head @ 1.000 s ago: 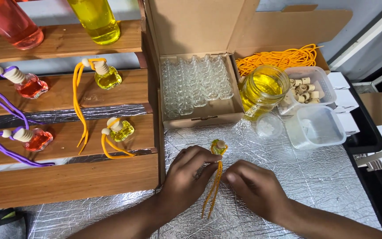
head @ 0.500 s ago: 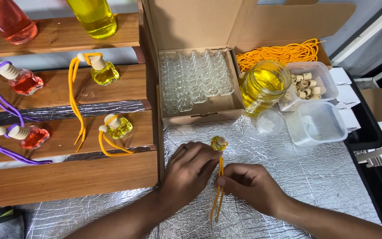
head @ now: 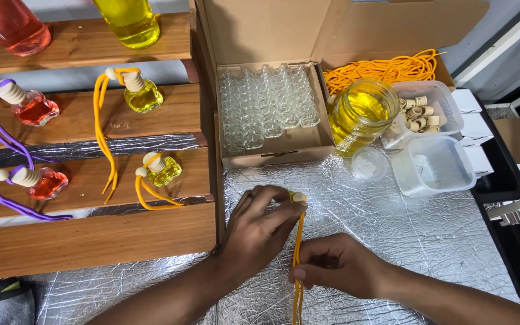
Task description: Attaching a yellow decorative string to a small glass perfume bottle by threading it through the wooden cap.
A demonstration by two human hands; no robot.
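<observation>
My left hand (head: 260,232) is closed around a small yellow bottle, mostly hidden by the fingers; only its pale bead cap (head: 299,197) shows at the fingertips. From the cap an orange cord (head: 297,253) hangs straight down toward me. My right hand (head: 338,265) pinches that cord lower down, on the silver foil mat (head: 422,241).
Wooden steps (head: 91,241) at left carry small yellow bottles (head: 142,93) (head: 162,170) with orange cords and red ones (head: 34,108) with purple cords. Behind stand a cardboard box of empty glass bottles (head: 269,105), a jar of yellow liquid (head: 362,114), loose orange cord (head: 386,67), and tubs (head: 434,165).
My left hand closed further over the bottle. The right hand slid down the cord, pulling it straight toward me.
</observation>
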